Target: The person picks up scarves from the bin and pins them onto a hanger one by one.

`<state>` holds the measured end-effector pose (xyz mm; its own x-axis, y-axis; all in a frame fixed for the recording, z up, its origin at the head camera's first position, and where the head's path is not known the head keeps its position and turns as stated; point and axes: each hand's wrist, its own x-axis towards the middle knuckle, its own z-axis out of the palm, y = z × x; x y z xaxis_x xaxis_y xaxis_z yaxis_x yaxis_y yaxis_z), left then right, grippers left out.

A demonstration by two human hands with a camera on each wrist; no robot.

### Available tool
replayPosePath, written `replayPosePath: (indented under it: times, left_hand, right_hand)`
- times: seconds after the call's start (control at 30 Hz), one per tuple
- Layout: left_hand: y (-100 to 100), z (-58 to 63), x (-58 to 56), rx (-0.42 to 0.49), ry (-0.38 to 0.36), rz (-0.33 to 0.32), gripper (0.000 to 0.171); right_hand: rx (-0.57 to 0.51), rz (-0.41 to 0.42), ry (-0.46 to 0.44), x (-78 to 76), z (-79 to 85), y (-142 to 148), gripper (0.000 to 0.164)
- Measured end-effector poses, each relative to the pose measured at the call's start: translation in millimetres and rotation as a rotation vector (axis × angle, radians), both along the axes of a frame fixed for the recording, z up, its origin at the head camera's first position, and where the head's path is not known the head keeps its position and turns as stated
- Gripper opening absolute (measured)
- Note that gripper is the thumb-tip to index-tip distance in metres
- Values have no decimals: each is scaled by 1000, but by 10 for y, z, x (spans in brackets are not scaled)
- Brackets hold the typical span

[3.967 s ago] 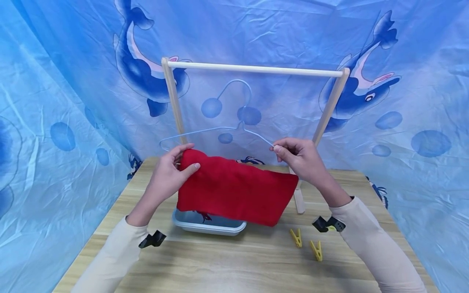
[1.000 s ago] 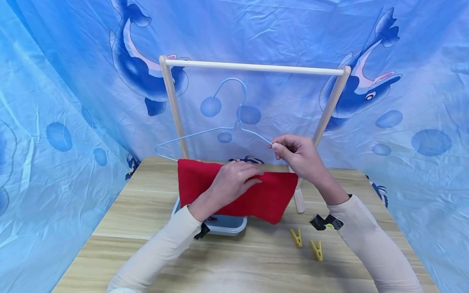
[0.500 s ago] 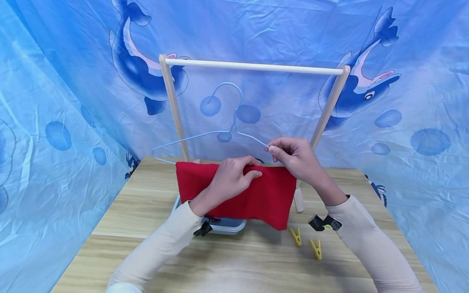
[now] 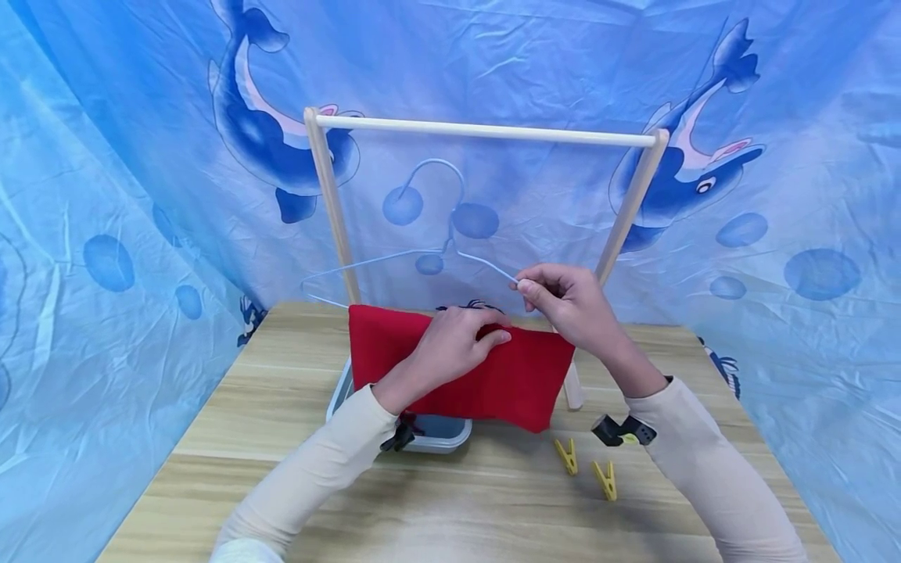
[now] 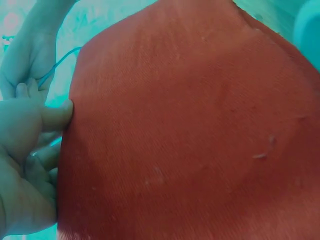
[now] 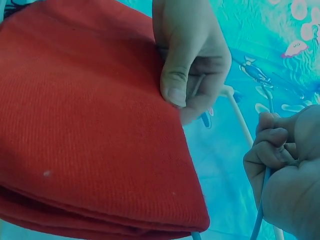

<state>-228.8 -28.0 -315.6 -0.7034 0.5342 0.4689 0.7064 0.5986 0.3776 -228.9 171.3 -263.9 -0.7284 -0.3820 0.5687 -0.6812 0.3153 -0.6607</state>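
Note:
A red cloth (image 4: 524,375) hangs doubled over the lower bar of a thin light-blue wire hanger (image 4: 451,227). Near the middle of its top edge, my left hand (image 4: 450,346) pinches the fabric between thumb and fingers, which the right wrist view shows from the side. My right hand (image 4: 566,301) grips the hanger's right sloping arm and keeps it raised, hook upward. In the right wrist view a bit of bar sticks out below the cloth's (image 6: 100,115) folded corner. The bar inside the fold is hidden.
A wooden rack with a white top rail (image 4: 486,131) stands behind the hanger. Below the cloth sits a pale plastic basin (image 4: 432,448) with something dark red in it. Two yellow clothespins, one left (image 4: 566,457) and one right (image 4: 605,480), lie on the wooden table (image 4: 450,508).
My left hand has gone from the cloth's upper left corner to the middle of its top edge. In the last half second the cloth has shifted slightly right; my right hand has hardly moved.

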Motion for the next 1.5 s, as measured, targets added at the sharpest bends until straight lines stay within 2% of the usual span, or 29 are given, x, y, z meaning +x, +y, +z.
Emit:
replayPosePath:
  times: [0.17,0.33,0.47,0.6,0.73,0.87,1.0,1.27,1.5]
  left_hand:
    - [2,-37,4,-106,93,-22,36]
    - [6,-62,7,-84,154,-39,34]
    - [19,-69,5,-68,157,-74,31]
    - [18,-72,4,-74,138,-82,31]
    - [-10,-68,21,-64,97,-83,33]
    - [-103,-48,80,-4,88,-81,35]
    - [-276,-9,162,85,104,-85,36]
    - [-732,168,341,268,157,-12,34]
    - [-1091,336,397,397,238,35,37]
  right_hand:
    - [-4,-25,9,-13,-17,18,12]
    - [3,-23,5,2,-19,-15,13]
    - [13,-25,10,101,68,-79,12]
    - [31,-21,29,204,163,-135,11]
    - [35,-19,34,218,173,-141,12]
    - [29,-25,17,102,76,-76,12]
    - [39,-30,15,-18,-3,-2,12]
    - [59,-30,19,-53,7,34,12]
    - [60,-42,1,-55,5,64,11]
